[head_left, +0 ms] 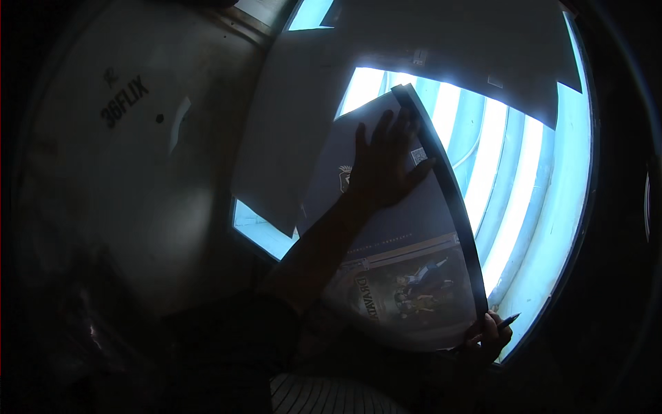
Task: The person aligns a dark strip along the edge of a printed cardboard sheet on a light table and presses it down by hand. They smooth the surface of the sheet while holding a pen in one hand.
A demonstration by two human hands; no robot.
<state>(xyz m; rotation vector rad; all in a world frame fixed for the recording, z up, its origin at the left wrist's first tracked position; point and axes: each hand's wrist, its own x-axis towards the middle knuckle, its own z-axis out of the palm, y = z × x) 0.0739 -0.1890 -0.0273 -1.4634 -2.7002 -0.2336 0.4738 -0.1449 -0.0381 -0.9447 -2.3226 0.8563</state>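
A printed sheet (431, 224) with a crest and a picture of figures lies partly over a lit glass panel. Along its right side runs a long dark strip (448, 172), slightly slanted; I cannot tell if it is a separate bar or the sheet's border. My left hand (389, 162) rests flat on the upper part of the sheet, its fingers spread. At the strip's lower end is my right hand (491, 338), closed, with a pen (509, 321) sticking out between its fingers. Whether it also grips the sheet's corner is too dark to make out.
Bright tubes glow beneath the light table (545, 228) on the right. Large dark sheets (469, 41) cover its far part, and another dark sheet (289, 124) covers its left. A pale marked surface (131, 165) stretches along the left. The surroundings are very dark.
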